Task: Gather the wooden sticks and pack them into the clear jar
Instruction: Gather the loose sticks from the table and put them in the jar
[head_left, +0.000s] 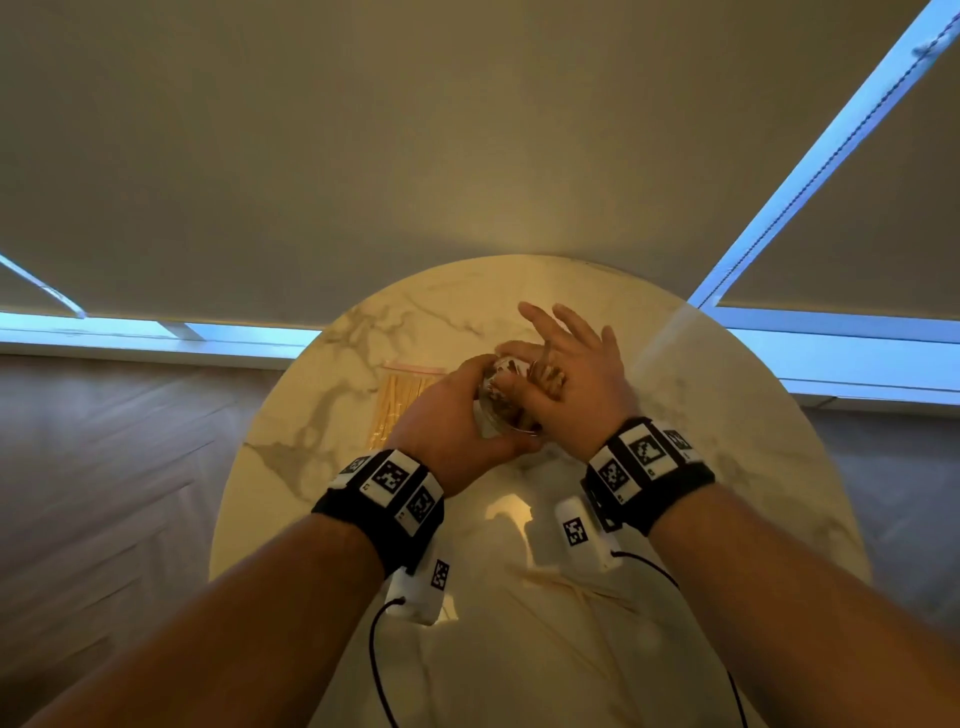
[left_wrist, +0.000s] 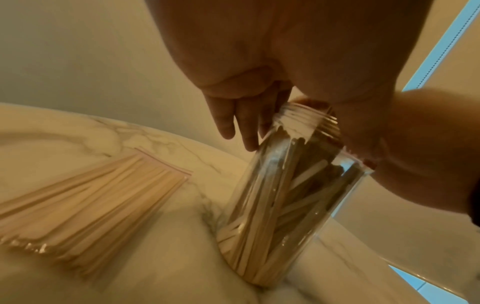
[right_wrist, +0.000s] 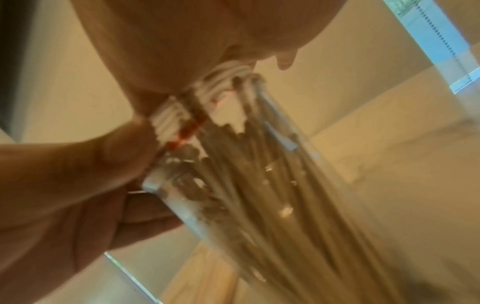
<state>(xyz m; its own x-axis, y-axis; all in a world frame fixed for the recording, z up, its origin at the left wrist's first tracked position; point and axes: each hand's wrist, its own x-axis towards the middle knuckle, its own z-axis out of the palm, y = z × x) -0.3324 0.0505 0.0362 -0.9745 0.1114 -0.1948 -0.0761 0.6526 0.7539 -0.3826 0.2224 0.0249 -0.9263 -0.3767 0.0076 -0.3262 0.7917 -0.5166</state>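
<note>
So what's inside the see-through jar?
The clear glass jar is packed with thin pale wooden sticks standing lengthwise. The right hand covers its mouth, so the stick tops there stay hidden.

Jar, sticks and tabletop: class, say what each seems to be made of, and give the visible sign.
Jar: clear glass or hard plastic, can't tell which; see-through wall with glints, moulded screw threads at the neck.
Sticks: pale unfinished wood; flat, matte strips.
Tabletop: polished marble or a marble-look surface; white with grey veins, glossy reflections.
</note>
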